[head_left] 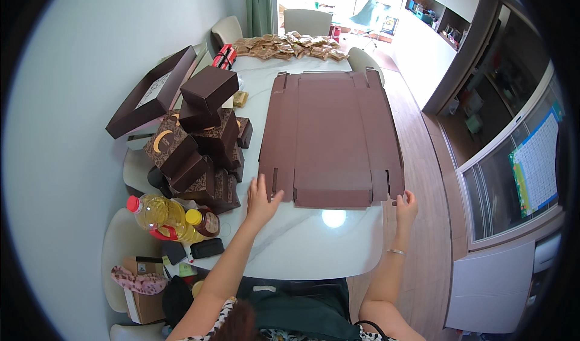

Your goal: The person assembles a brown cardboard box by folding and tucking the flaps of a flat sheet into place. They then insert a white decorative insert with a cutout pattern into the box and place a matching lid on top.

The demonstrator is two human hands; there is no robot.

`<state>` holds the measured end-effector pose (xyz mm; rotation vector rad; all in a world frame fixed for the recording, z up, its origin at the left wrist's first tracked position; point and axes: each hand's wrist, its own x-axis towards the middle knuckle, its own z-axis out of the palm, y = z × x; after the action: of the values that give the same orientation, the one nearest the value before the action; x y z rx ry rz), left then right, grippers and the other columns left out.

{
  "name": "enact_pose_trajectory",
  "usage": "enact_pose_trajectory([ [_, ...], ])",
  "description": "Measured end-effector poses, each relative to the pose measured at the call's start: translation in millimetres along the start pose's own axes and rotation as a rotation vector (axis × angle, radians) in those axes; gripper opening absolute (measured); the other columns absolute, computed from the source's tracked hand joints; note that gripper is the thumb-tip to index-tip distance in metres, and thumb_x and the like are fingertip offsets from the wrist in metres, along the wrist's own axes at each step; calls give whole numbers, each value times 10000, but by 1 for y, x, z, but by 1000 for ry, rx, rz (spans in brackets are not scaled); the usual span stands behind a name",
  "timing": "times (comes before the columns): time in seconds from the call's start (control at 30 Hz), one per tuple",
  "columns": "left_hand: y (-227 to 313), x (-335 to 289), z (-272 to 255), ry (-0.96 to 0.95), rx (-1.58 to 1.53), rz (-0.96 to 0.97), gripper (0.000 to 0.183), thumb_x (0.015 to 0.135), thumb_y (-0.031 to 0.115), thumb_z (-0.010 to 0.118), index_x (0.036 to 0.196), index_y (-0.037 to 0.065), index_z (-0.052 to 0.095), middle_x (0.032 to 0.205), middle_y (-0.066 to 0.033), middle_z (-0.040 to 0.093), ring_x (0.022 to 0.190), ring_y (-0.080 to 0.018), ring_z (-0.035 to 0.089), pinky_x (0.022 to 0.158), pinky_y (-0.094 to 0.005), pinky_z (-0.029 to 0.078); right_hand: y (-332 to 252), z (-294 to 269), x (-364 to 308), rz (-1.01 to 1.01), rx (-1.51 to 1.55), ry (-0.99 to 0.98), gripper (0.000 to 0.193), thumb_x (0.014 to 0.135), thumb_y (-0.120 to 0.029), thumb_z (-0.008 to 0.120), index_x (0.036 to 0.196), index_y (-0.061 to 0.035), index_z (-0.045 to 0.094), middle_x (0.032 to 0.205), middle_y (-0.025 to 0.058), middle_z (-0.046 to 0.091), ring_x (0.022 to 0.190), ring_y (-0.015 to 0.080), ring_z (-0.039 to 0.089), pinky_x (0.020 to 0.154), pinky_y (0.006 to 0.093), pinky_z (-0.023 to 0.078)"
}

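A large flat brown cardboard box blank (333,129), with creases, slots and side flaps, lies on the white marble-look table (302,244). My left hand (261,203) is at its near left corner, fingers spread, thumb by the cardboard edge. At the near right corner, my right hand (406,208) has its fingers closed on the edge of the blank, which overhangs the table's right side there. To the left of the blank is a pile of dark brown folded boxes (208,90), some with a gold crescent and pattern.
An oil bottle (158,214) and a yellow-capped jar (205,221) stand near the left table edge, beside a black case (207,248). Many small wrapped packets (284,46) cover the far end. An open brown tray (151,90) leans at the left wall. Chairs (308,22) surround the table.
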<state>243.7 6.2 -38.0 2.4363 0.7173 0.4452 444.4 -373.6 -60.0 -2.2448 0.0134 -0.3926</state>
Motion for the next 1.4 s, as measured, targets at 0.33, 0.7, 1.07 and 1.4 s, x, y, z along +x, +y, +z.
enact_pose_trajectory([
  [0.33, 16, 33, 10, -76, -135, -379, 795, 770, 367, 707, 1405, 45, 353, 1303, -212, 463, 1207, -364, 446, 1061, -451, 333, 34, -4, 29, 123, -143, -88, 436, 812, -248, 704, 1094, 68, 603, 887, 150, 673, 805, 234, 658, 704, 367, 526],
  [0.7, -21, 16, 14, -19, -896, -513, 799, 722, -5, 766, 1378, -4, 311, 1271, -201, 422, 998, -262, 600, 711, -341, 568, 5, -16, 30, 775, 1551, -21, 262, 856, -222, 709, 1012, -48, 590, 914, 116, 641, 969, 227, 634, 887, 493, 529],
  [1.07, -12, -12, -10, -280, -829, -473, 796, 698, 71, 809, 1363, 38, 372, 1256, -184, 474, 1025, -278, 605, 770, -375, 565, 12, -6, 9, 715, 990, -104, 325, 880, -351, 641, 1088, -102, 656, 1113, 48, 661, 942, 169, 573, 793, 343, 454],
  [1.4, 29, -26, -24, -125, 196, 179, 942, 679, 446, 811, 1417, 78, 357, 1453, -279, 262, 1382, -451, 220, 1089, -588, 243, -26, -82, -10, 618, 1104, -239, 317, 868, -196, 576, 1138, -32, 600, 1154, 126, 662, 1126, 276, 584, 906, 473, 462],
])
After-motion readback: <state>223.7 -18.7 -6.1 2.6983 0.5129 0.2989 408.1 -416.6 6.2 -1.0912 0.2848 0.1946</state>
